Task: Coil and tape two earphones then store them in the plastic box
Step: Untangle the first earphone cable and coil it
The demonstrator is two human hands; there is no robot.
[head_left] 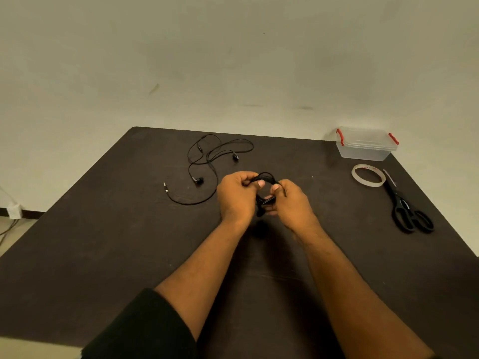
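Note:
A black earphone, wound into a small coil (267, 178), is held above the middle of the dark table (103, 242). My left hand (237, 196) pinches the coil's upper left side. From the right, my right hand (290, 200) grips it with curled fingers; part of the cable hangs between my palms. A second black earphone (207, 161) lies loose and uncoiled on the table at the back left, its plug pointing left. The clear plastic box (365, 143) with red clips stands closed at the back right corner. A roll of tape (368, 175) lies in front of it.
Black scissors (407, 211) lie near the table's right edge, just in front of the tape roll. A pale wall rises behind the table. Cables trail on the floor at the far left.

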